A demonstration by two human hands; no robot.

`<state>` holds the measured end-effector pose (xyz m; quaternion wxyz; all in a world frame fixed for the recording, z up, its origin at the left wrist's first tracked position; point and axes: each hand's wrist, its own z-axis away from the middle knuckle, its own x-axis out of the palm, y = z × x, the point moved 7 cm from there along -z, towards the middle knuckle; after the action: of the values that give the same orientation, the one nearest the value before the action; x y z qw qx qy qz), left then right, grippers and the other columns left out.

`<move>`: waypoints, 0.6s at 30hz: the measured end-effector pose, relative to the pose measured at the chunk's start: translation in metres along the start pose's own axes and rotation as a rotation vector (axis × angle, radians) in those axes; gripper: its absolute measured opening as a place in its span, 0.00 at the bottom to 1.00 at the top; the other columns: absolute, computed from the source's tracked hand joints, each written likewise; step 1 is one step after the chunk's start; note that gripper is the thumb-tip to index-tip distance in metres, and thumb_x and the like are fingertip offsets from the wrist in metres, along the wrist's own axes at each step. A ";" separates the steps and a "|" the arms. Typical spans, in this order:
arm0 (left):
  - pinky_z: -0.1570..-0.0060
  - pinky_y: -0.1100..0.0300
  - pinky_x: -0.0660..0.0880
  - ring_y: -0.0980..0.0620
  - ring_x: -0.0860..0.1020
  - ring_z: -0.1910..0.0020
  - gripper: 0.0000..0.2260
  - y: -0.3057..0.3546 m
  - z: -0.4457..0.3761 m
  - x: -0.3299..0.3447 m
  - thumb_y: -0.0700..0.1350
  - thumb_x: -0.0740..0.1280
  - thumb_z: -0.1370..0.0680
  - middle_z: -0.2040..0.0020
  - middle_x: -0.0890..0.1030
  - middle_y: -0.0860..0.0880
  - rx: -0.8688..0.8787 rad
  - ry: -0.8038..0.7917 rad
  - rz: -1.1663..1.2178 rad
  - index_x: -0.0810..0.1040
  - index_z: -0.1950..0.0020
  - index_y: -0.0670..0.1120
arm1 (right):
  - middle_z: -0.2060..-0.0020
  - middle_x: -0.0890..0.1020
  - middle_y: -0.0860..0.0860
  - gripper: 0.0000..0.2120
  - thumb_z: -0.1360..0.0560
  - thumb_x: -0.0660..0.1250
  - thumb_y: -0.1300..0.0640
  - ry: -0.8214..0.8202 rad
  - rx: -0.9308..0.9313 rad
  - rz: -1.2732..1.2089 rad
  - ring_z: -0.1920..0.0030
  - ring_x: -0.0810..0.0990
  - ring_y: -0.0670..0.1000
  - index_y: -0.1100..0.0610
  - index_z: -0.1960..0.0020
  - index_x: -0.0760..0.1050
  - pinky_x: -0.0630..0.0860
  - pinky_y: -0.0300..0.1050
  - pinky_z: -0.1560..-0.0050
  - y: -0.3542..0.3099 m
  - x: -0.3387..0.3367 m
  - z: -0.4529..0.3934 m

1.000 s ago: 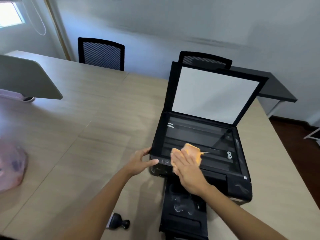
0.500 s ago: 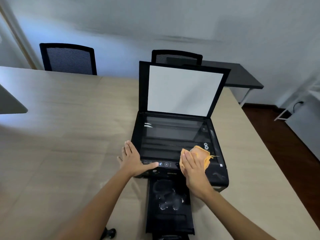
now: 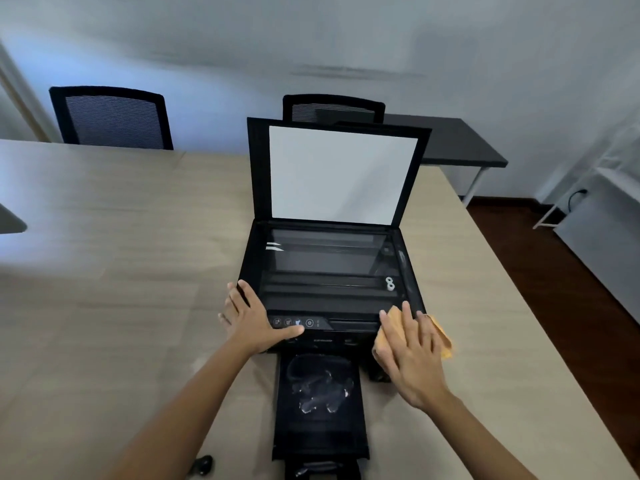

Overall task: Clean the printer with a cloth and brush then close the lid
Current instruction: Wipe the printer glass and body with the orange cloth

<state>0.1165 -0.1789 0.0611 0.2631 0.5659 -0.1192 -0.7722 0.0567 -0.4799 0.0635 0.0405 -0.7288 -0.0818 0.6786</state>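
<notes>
A black printer (image 3: 329,271) sits on the wooden table (image 3: 121,271), its scanner lid (image 3: 341,174) raised upright with the white backing facing me. The glass bed is exposed. My right hand (image 3: 408,355) lies flat on an orange cloth (image 3: 445,344), pressing it onto the printer's front right corner. My left hand (image 3: 251,320) rests spread on the front left corner, thumb beside the control buttons (image 3: 298,322). The output tray (image 3: 320,403) sticks out toward me. A dark brush (image 3: 202,465) lies at the bottom edge, mostly cut off.
Two black mesh chairs (image 3: 114,119) (image 3: 332,109) stand behind the table. A dark side table (image 3: 446,143) is at the back right, a white frame and cable (image 3: 575,199) farther right. A grey panel edge (image 3: 10,221) juts in at the left.
My right hand has slid the cloth from the front middle of the glass to the front right corner. My left hand stayed on the front left corner. The camera view turned rightward.
</notes>
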 end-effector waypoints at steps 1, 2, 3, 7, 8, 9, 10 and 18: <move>0.29 0.34 0.42 0.35 0.35 0.25 0.69 0.000 0.001 0.000 0.75 0.69 0.43 0.25 0.31 0.35 0.001 0.000 0.003 0.27 0.27 0.40 | 0.22 0.55 0.52 0.27 0.22 0.45 0.39 -0.009 0.033 0.034 0.23 0.51 0.59 0.42 0.24 0.55 0.56 0.61 0.29 0.002 0.004 -0.006; 0.29 0.34 0.42 0.35 0.35 0.25 0.68 0.000 0.001 0.000 0.75 0.68 0.43 0.25 0.31 0.36 -0.001 0.002 0.001 0.27 0.27 0.40 | 0.23 0.59 0.52 0.27 0.22 0.44 0.39 0.010 0.071 0.050 0.23 0.52 0.60 0.43 0.24 0.56 0.56 0.63 0.30 0.002 0.006 -0.015; 0.29 0.34 0.42 0.35 0.36 0.25 0.68 0.000 0.001 0.000 0.75 0.68 0.43 0.25 0.31 0.36 -0.003 0.007 0.000 0.28 0.27 0.40 | 0.23 0.61 0.51 0.27 0.22 0.43 0.40 0.022 0.128 0.047 0.23 0.52 0.61 0.43 0.24 0.57 0.55 0.64 0.29 0.002 0.006 -0.026; 0.29 0.34 0.42 0.34 0.36 0.25 0.68 0.002 0.001 0.001 0.75 0.68 0.43 0.25 0.31 0.36 -0.003 0.004 -0.007 0.28 0.26 0.40 | 0.24 0.63 0.50 0.28 0.22 0.42 0.41 0.034 0.284 -0.040 0.23 0.52 0.59 0.47 0.25 0.60 0.50 0.63 0.27 -0.006 0.006 -0.048; 0.29 0.34 0.42 0.34 0.36 0.25 0.68 0.000 0.002 0.001 0.75 0.68 0.43 0.25 0.31 0.36 -0.006 0.006 -0.011 0.28 0.27 0.40 | 0.24 0.63 0.50 0.28 0.21 0.45 0.41 0.037 0.168 0.016 0.23 0.53 0.59 0.49 0.25 0.60 0.51 0.62 0.27 -0.012 0.008 -0.044; 0.29 0.34 0.42 0.34 0.36 0.25 0.68 -0.001 0.003 0.000 0.75 0.68 0.43 0.25 0.31 0.36 -0.008 0.007 -0.013 0.28 0.27 0.40 | 0.24 0.64 0.50 0.28 0.21 0.47 0.41 0.022 0.020 0.064 0.23 0.54 0.58 0.50 0.24 0.60 0.53 0.60 0.27 -0.018 0.010 -0.035; 0.29 0.34 0.42 0.34 0.36 0.25 0.68 -0.001 0.005 0.001 0.74 0.68 0.42 0.25 0.31 0.36 -0.004 0.002 -0.014 0.27 0.27 0.40 | 0.24 0.63 0.49 0.28 0.20 0.47 0.41 0.000 -0.120 0.101 0.23 0.55 0.58 0.50 0.24 0.59 0.54 0.59 0.27 -0.015 0.014 -0.023; 0.29 0.34 0.42 0.34 0.36 0.25 0.67 0.001 0.002 0.000 0.76 0.67 0.43 0.25 0.31 0.37 -0.008 0.015 -0.021 0.28 0.27 0.40 | 0.21 0.50 0.52 0.29 0.19 0.40 0.44 -0.012 0.154 -0.261 0.22 0.48 0.55 0.54 0.22 0.49 0.53 0.54 0.23 0.052 0.014 -0.062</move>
<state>0.1145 -0.1805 0.0624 0.2581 0.5718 -0.1081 -0.7712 0.1232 -0.5254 0.0453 0.1836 -0.7026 -0.1236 0.6763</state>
